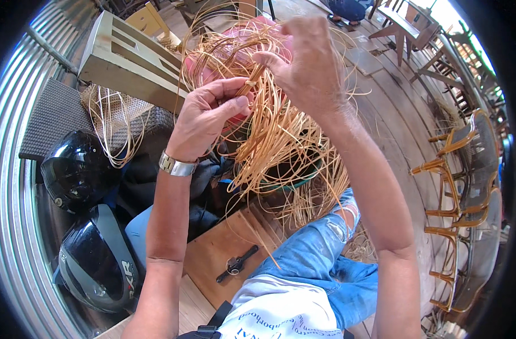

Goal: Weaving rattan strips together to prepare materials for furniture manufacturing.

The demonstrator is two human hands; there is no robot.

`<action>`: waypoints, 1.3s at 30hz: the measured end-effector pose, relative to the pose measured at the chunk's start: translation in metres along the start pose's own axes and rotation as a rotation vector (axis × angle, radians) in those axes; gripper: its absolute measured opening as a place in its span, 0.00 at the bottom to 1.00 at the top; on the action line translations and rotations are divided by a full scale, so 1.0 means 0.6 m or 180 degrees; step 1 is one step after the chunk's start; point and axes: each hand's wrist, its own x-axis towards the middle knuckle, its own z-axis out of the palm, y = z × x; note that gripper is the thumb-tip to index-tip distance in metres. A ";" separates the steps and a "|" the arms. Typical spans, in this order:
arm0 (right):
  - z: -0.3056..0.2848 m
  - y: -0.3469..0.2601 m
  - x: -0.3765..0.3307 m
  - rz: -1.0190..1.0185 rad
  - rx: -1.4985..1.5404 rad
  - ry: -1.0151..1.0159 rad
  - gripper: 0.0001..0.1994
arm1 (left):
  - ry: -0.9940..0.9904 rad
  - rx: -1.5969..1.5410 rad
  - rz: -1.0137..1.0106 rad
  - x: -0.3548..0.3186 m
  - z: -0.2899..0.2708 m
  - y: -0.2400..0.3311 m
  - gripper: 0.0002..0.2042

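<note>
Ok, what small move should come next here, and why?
Probably the right hand should snug the pale wrap on the strips: the left hand pinches them right beside it, and the right hand is raised close by.

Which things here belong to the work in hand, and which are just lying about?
In the work: tan strands, left hand pinching their bundle, right hand close by.

Apparently just lying about: black helmet, grey-and-black helmet, cane-framed chairs.

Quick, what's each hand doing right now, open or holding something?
Left hand: closed, pinching the bundle of tan strands.
Right hand: fingers blurred, thumb by the bundle; can't tell whether it grips a strand.
</note>
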 end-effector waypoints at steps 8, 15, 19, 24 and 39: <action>-0.033 0.026 0.030 -0.1526 -0.0483 -0.0943 0.07 | -0.0132 0.0507 -0.0025 0.013 0.003 0.009 0.16; -0.046 0.026 0.050 -0.1165 -0.0176 -0.1940 0.06 | -0.0186 0.0618 0.0033 0.013 0.021 0.011 0.16; -0.033 0.007 0.043 -0.1570 -0.0348 -0.0781 0.04 | -0.0253 0.0292 0.0143 0.015 0.024 0.004 0.15; -0.049 -0.036 -0.032 -0.0097 0.0198 0.0065 0.07 | 0.0183 0.0029 0.0231 0.015 0.009 -0.004 0.16; 0.017 -0.060 -0.091 0.1948 0.2531 -0.1530 0.07 | 0.0744 -0.0357 -0.0131 0.028 0.024 -0.005 0.20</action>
